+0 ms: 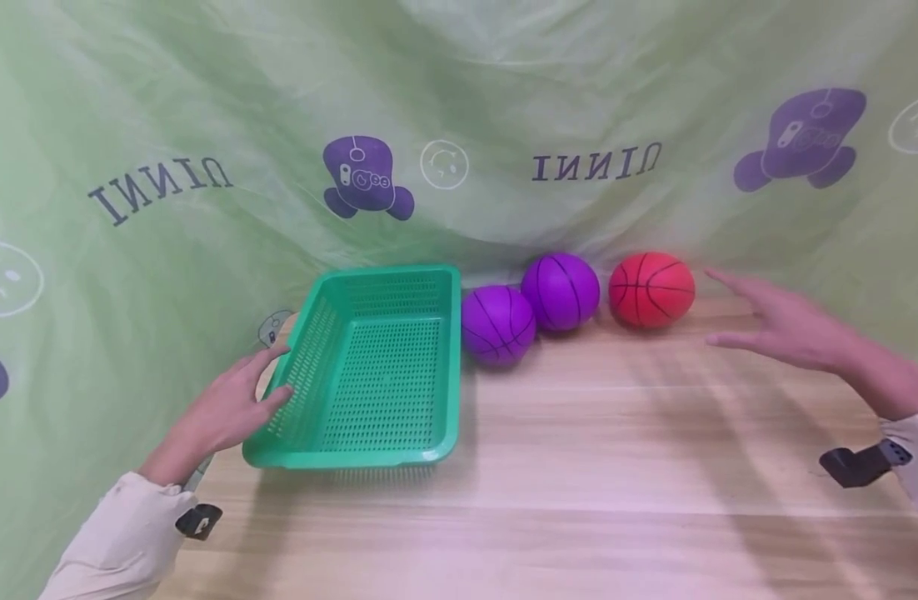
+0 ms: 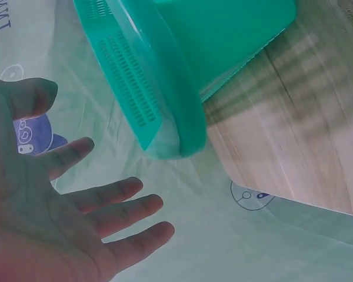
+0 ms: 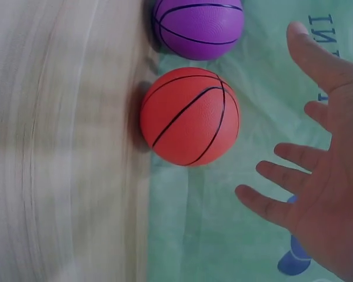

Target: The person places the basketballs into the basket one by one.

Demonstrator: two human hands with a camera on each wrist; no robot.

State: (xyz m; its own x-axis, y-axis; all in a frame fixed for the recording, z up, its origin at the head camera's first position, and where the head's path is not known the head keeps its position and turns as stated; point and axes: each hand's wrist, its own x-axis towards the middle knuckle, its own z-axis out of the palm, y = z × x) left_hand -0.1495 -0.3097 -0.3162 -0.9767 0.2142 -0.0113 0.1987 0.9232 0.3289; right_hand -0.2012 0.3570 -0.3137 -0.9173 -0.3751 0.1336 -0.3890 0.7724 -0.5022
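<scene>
Held left hand [image 1: 230, 407] spread wide near the green perforated basket [image 1: 354, 459] and right hand [image 1: 792, 325] wide beside the red toy basketball [image 1: 651, 290], right of two purple ones [image 1: 560, 292], probably risking a roll-away from any off-centre nudge

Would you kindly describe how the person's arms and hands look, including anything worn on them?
The left hand and right hand are bare, without gloves. Off-white sleeves end near the wrists, the left one wrinkled. A small black device shows at each wrist; the left one bears a pale mark.
</scene>
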